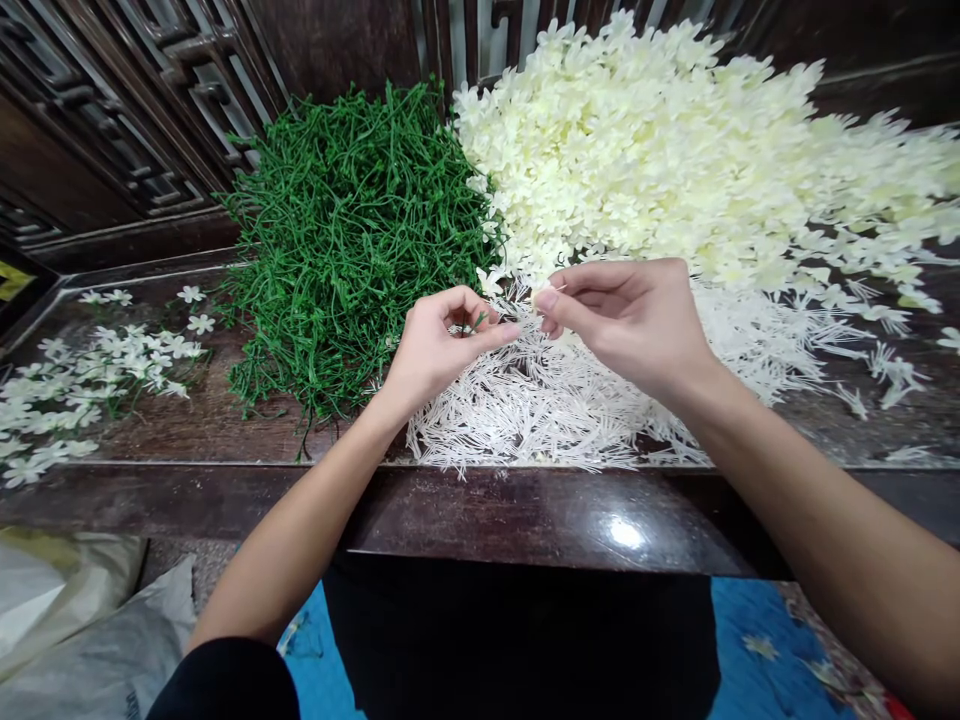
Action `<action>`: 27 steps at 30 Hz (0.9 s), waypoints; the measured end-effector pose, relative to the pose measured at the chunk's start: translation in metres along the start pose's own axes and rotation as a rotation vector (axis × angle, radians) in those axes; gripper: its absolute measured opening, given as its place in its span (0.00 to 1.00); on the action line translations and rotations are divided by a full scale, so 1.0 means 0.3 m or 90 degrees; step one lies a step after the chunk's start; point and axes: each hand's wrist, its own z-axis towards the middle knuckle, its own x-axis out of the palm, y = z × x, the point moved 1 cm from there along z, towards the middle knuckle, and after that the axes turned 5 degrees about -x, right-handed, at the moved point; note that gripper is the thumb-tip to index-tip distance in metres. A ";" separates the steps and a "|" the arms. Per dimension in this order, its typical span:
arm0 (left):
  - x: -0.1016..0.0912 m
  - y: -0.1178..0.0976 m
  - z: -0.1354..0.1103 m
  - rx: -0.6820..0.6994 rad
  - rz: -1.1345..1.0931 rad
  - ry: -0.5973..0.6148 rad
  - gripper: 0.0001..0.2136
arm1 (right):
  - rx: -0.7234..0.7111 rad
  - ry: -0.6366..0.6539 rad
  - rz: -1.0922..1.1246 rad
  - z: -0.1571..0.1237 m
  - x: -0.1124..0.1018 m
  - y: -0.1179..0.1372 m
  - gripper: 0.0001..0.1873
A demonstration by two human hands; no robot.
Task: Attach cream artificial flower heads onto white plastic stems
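My left hand (444,340) is closed, thumb against curled fingers, with a bit of green plastic stem (478,321) showing between them. Just to its right, my right hand (637,315) pinches a small whitish piece, too small to make out fully. The fingertips of both hands are close together but apart. Beneath them spreads a heap of thin white plastic sprigs (540,410). Behind my left hand lies a large pile of green plastic stems (352,220). Beyond my right hand rises a big mound of cream-white artificial petals (637,150).
At the far left, several white flowers on green stems (97,375) lie on the dark wooden bench (247,420). A carved wooden backrest (187,90) stands behind the piles. Sacks (97,630) are on the floor at lower left, and blue sheeting (772,650) lies below the bench.
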 end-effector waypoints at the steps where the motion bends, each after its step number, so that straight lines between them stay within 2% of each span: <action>1: -0.002 0.000 -0.002 -0.002 0.009 -0.005 0.18 | -0.001 -0.001 -0.001 0.000 -0.001 0.004 0.06; 4: -0.002 -0.001 -0.012 -0.015 0.012 -0.005 0.20 | -0.001 0.008 -0.012 0.000 -0.003 0.020 0.07; 8: 0.010 -0.004 -0.021 0.002 0.013 0.051 0.16 | -0.005 0.016 -0.011 0.000 -0.004 0.027 0.09; 12: 0.012 -0.010 -0.019 0.098 0.126 0.064 0.13 | -0.009 0.018 -0.013 0.000 -0.004 0.013 0.07; 16: 0.003 -0.028 -0.024 0.201 0.301 0.006 0.12 | -0.002 0.000 -0.005 0.000 -0.004 0.004 0.07; 19: -0.001 -0.037 -0.030 0.203 0.337 -0.004 0.13 | -0.009 -0.003 -0.007 0.000 -0.004 0.005 0.07; 27: -0.005 -0.014 -0.012 0.209 0.318 0.013 0.11 | -0.006 0.010 -0.015 0.000 -0.005 0.006 0.07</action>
